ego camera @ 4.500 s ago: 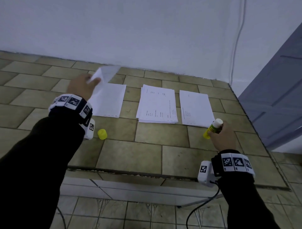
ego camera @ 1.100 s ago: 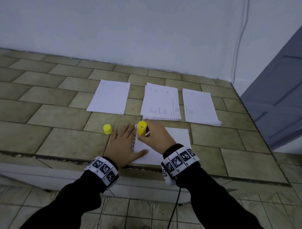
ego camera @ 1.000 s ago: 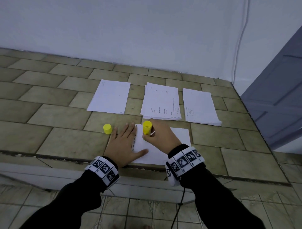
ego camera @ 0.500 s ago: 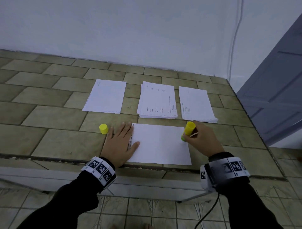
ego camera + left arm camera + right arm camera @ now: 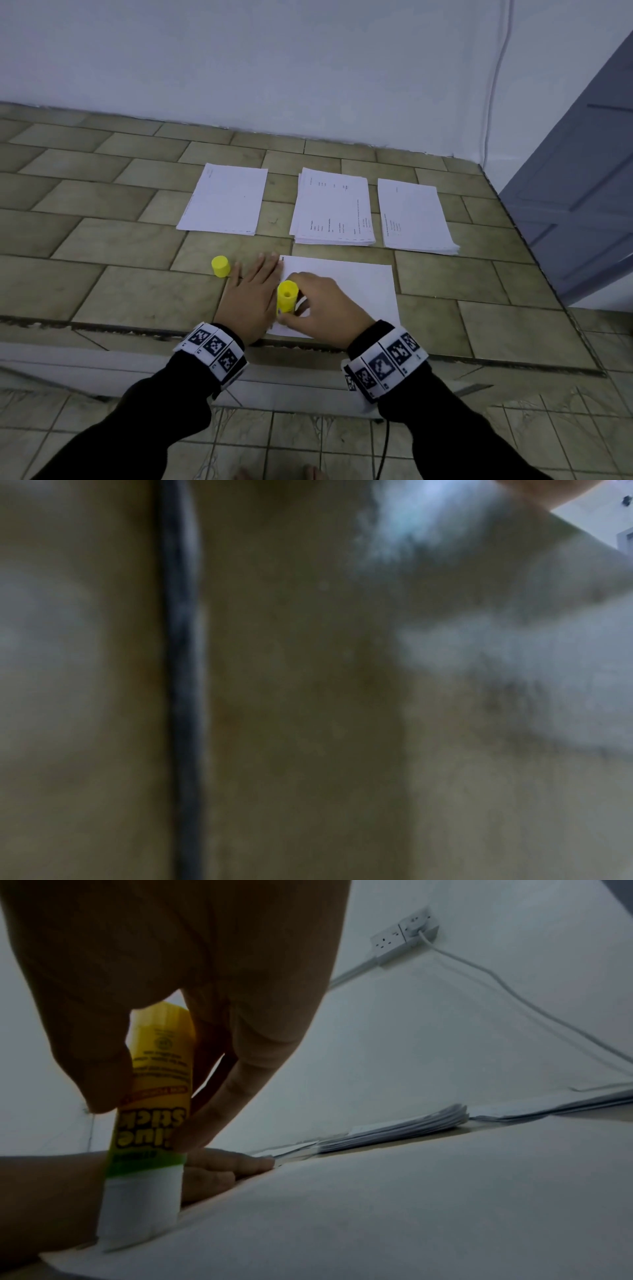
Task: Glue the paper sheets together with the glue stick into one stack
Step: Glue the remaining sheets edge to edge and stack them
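Observation:
A single white sheet [image 5: 356, 287] lies near the counter's front edge. My left hand [image 5: 251, 294] presses flat on its left edge with straight fingers. My right hand [image 5: 322, 305] grips the yellow glue stick [image 5: 286, 297] upright, its white tip down on the sheet's near left part [image 5: 137, 1213]. In the right wrist view the glue stick [image 5: 154, 1096] stands between thumb and fingers, and the left hand's fingers [image 5: 232, 1161] lie behind it. The left wrist view shows only blurred tile.
The yellow cap [image 5: 220, 266] stands on the tiles left of my left hand. Three paper piles lie further back: left [image 5: 224, 200], middle [image 5: 332, 209], right [image 5: 414, 216]. A grey door [image 5: 579, 192] is at the right; the counter's front edge [image 5: 137, 334] runs under my wrists.
My right hand has carried the glue stick from the sheet's right edge back to its near left side. The left hand stays pressed on the sheet's left edge.

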{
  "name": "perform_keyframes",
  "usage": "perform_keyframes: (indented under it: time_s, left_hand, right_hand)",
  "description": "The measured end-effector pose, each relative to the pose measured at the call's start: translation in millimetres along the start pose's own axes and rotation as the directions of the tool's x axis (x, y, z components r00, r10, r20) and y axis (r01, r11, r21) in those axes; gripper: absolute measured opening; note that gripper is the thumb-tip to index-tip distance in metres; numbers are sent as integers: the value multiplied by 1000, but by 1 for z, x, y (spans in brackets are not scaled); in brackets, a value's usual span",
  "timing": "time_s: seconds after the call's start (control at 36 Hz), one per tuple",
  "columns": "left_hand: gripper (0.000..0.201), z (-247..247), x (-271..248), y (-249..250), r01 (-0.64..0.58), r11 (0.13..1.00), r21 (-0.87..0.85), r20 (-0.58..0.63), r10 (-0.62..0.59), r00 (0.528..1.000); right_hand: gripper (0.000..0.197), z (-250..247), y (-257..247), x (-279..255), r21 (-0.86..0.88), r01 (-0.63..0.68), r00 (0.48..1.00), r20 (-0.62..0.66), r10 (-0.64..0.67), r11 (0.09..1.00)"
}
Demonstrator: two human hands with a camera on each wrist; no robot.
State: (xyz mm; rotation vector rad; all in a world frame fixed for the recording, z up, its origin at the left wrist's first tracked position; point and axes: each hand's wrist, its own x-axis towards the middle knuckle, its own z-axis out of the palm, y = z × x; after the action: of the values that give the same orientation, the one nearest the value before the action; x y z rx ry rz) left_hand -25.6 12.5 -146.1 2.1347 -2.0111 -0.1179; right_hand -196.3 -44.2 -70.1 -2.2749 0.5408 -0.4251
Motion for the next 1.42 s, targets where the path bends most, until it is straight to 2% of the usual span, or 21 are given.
perform_keyframes:
  time_s: [0.11,0.25,0.39,0.56,0.69,0.83,0.97,1.03,1.14,1.25,1.33,1.42]
  left_hand:
    - [57,-2,0,4,26,1000,10,-18,-25,1000]
    - [62,2,1,4,56,998,10,2,-56,998]
    - [70,2,1,4,66,998,-14,-16,-66,998]
    - [70,4,2,4,66,998,-9,-21,-66,998]
    - [71,3,1,5,68,997,-29,-33,-69,997]
    - [71,3,0,5,67,997,-31,-44,-68,997]
    - [64,3,1,5,64,997,-38,-44,-65,997]
    - [60,2,1,5,57,998,-27,-36,-58,998]
    - [60,-2,1,6,50,998,-25,-26,-51,998]
    - [60,-2,-1,4,44,999,-23,3,-44,999]
    - [58,-1,0,3,47,999,-2,21,-47,999]
    - [56,-2,1,5,34,999,26,18,-34,999]
  right_hand:
    - [15,-10,7,-7,-11,-46,999,7,46,999]
    - [12,-40,28,-33,-4,-97,995,-10,97,995]
    - [9,-73,46,-63,49,-141,985,-90,145,989]
    - [16,-95,56,-85,28,-266,956,-121,268,963]
    - [13,-100,63,-93,-2,-265,953,-155,262,964]
    - [15,-91,53,-78,53,-219,952,-206,226,974]
    - [10,-60,30,-39,68,-74,993,-88,79,995]
    - [14,-47,22,-23,85,-40,998,-37,43,996]
    - [23,-28,9,0,25,-32,995,95,29,999]
    - [17,-21,6,14,-73,19,979,202,-4,997]
    - [15,-25,6,25,-90,11,974,224,10,996]
    - [15,-31,11,40,-129,-36,982,181,59,991]
